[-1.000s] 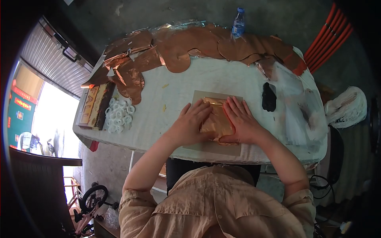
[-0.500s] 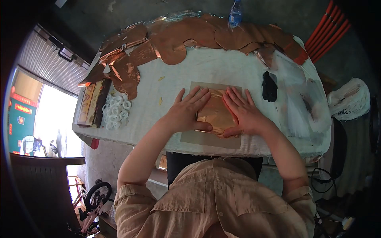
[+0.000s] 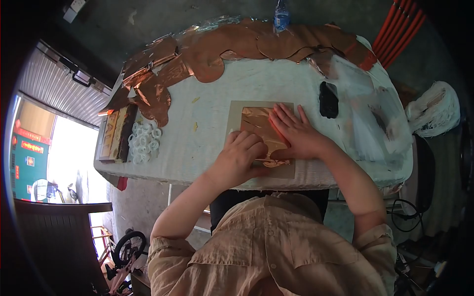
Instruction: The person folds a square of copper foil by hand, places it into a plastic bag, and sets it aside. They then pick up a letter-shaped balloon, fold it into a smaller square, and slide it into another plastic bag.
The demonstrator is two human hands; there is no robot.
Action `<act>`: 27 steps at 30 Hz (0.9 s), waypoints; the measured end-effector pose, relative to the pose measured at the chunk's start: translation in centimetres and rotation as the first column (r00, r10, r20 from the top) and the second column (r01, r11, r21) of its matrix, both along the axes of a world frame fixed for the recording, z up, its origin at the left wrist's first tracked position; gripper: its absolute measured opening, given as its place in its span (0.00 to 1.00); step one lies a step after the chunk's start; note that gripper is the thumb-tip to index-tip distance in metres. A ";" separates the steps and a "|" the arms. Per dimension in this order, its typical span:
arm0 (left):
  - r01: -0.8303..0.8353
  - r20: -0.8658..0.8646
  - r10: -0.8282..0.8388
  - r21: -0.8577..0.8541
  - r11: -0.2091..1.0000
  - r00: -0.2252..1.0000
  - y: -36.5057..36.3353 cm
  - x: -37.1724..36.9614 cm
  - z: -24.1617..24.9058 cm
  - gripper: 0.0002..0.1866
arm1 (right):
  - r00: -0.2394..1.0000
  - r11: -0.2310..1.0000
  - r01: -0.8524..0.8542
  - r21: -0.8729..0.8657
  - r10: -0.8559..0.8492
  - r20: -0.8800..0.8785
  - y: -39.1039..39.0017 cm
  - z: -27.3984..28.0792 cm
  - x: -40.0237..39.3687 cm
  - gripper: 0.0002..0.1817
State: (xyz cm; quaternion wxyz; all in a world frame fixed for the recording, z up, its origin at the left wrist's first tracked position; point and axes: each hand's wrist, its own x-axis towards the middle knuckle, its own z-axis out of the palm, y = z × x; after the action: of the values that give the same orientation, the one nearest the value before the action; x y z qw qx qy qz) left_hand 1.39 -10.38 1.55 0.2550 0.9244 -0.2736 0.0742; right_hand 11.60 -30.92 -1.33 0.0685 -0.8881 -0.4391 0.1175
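A shiny copper-coloured foil sheet point(image 3: 259, 118) lies on a grey-brown square board point(image 3: 235, 116) near the front of the table. My right hand point(image 3: 296, 135) rests flat on the foil's right side, fingers stretched out. Over the lower left part of the foil, my left hand point(image 3: 241, 153) has its fingers curled in; what is under or between the fingertips is hidden. Creases show in the foil near its lower edge.
Brown and copper sheets point(image 3: 207, 49) cover the table's back, with a water bottle point(image 3: 281, 17). White rings point(image 3: 144, 142) and a box point(image 3: 118, 133) sit at left. A black bundle point(image 3: 328, 100) and clear plastic bags point(image 3: 363, 118) lie at right.
My left hand has gone from lying flat on the foil to curled, and moved down toward me. The right hand stays flat on the foil. The view has shifted slightly.
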 end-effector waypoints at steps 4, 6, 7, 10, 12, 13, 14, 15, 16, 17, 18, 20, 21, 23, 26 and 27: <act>0.052 0.046 -0.054 0.055 0.997 0.997 -0.3 0.4 0.2 0.19 | 1.000 1.000 0.004 -0.013 -0.004 -0.004 0.1 -0.1 0.0 0.62; 0.072 0.089 -0.079 0.078 0.994 0.993 -0.4 0.5 0.2 0.17 | 1.000 1.000 0.003 -0.003 -0.003 0.005 0.1 0.1 -0.1 0.62; 0.084 0.103 -0.094 0.093 0.992 0.990 -0.4 0.6 0.1 0.16 | 1.000 1.000 0.013 -0.019 -0.013 -0.013 0.2 0.5 -0.2 0.61; 0.096 0.098 -0.111 0.142 0.985 0.989 -0.6 0.8 0.1 0.16 | 0.999 0.999 0.026 -0.026 -0.027 -0.035 0.2 0.7 -0.3 0.59; 0.092 0.080 -0.107 0.173 0.981 0.991 -0.7 1.0 0.3 0.16 | 0.999 1.000 0.024 -0.018 -0.025 -0.038 0.2 0.7 -0.3 0.59; 0.092 0.042 -0.101 0.178 0.980 0.994 -0.9 1.1 0.4 0.16 | 0.999 0.999 0.025 -0.021 -0.026 -0.043 0.2 0.9 -0.4 0.59; 0.091 0.004 -0.094 0.184 0.979 0.996 -1.0 1.3 0.6 0.17 | 0.998 0.999 0.027 -0.023 -0.028 -0.048 0.2 0.9 -0.4 0.58; 0.092 0.004 -0.094 0.185 0.978 0.996 -1.2 1.4 0.6 0.17 | 0.998 0.999 0.028 -0.022 -0.029 -0.048 0.2 0.8 -0.3 0.58; 0.094 0.015 -0.099 0.217 0.972 0.995 -1.3 1.5 0.7 0.17 | 0.999 1.000 0.020 -0.024 -0.021 -0.038 0.2 0.5 -0.2 0.58; 0.095 0.027 -0.105 0.250 0.964 0.994 -1.4 1.5 0.7 0.18 | 1.000 1.000 0.013 -0.025 -0.014 -0.026 0.2 0.4 -0.1 0.57; 0.095 0.029 -0.106 0.250 0.963 0.994 -1.5 1.6 0.7 0.18 | 1.000 1.000 0.014 -0.024 -0.015 -0.025 0.2 0.4 -0.1 0.57; 0.120 -0.005 -0.123 0.272 0.955 0.992 -1.6 1.8 0.7 0.19 | 0.999 1.000 0.008 -0.026 -0.009 -0.032 0.1 0.4 -0.1 0.56; 0.124 -0.006 -0.127 0.272 0.954 0.992 -1.7 1.8 0.6 0.19 | 0.999 1.000 0.012 -0.025 -0.013 -0.033 0.1 0.3 -0.1 0.56; 0.129 0.019 -0.140 0.282 0.951 0.990 -1.7 1.8 0.5 0.18 | 1.000 1.000 0.008 0.009 -0.008 -0.019 0.1 -0.1 0.0 0.56; 0.178 -0.088 -0.164 0.196 0.964 0.983 -1.3 2.0 1.3 0.17 | 0.999 1.000 0.002 0.007 -0.002 -0.033 0.0 0.2 -0.1 0.55; 0.178 -0.089 -0.164 0.197 0.964 0.983 -1.3 2.0 1.4 0.17 | 0.999 1.000 0.002 0.009 -0.002 -0.034 0.0 0.2 -0.1 0.55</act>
State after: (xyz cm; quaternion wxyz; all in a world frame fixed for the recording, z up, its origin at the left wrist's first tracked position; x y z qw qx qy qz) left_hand 3.43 -11.64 2.93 0.1739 0.9207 -0.3492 -0.0097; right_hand 11.51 -30.90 -1.09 0.0798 -0.8862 -0.4374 0.1304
